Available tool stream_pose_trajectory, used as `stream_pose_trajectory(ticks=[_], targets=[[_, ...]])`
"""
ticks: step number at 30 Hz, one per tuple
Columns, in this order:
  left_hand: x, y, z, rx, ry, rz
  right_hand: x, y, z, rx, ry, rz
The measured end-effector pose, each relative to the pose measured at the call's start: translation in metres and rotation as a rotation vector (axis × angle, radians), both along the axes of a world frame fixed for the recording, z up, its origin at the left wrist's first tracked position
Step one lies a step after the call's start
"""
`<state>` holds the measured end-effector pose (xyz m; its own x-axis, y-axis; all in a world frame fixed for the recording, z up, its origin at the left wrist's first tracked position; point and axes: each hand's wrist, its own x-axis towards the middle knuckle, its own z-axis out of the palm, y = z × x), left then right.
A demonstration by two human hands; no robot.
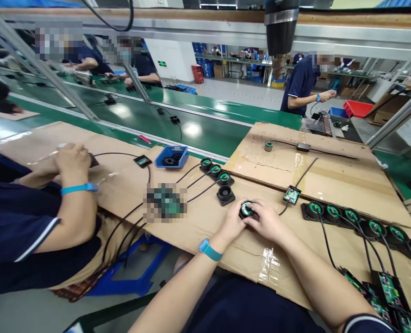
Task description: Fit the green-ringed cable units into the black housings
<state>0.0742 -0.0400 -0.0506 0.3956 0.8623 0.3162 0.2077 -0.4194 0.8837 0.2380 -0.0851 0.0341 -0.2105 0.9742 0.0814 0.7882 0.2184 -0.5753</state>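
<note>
Both my hands are closed around a round black housing with a green-and-white circuit board point(246, 209) in its top, low over the cardboard. My left hand point(231, 225) grips its left side. The fingers of my right hand point(266, 223) press on its right edge and top. A black cable near my right hand leads to a small open box with a circuit board point(292, 195). Just beyond my left hand sits a black square-based housing point(225, 195) with no green board showing. Behind it stand several cabled round housings point(215, 171) in a row.
More cabled housings point(351, 216) line the right, their open circuit boxes point(389, 289) at the front right. A blue bin point(171, 157) holds black rings. At left a co-worker's hand point(74, 159) works at the same bench. A black tool point(280, 32) hangs overhead.
</note>
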Motion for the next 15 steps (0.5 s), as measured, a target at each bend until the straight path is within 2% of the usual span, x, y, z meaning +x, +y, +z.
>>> stream_pose_trajectory(ticks=[3, 7, 11, 15], targets=[[-0.002, -0.001, -0.006, -0.05, 0.077, -0.08, -0.01, 0.002, -0.008, -0.014, -0.069, -0.028], [-0.004, -0.003, -0.002, -0.148, 0.082, -0.09, -0.013, 0.008, -0.009, -0.004, -0.147, -0.051], [-0.009, -0.003, 0.003, -0.111, -0.154, -0.067, -0.015, 0.007, 0.002, 0.029, -0.213, -0.041], [-0.015, 0.003, 0.0, -0.036, -0.399, 0.111, -0.018, 0.001, 0.007, 0.234, -0.121, -0.09]])
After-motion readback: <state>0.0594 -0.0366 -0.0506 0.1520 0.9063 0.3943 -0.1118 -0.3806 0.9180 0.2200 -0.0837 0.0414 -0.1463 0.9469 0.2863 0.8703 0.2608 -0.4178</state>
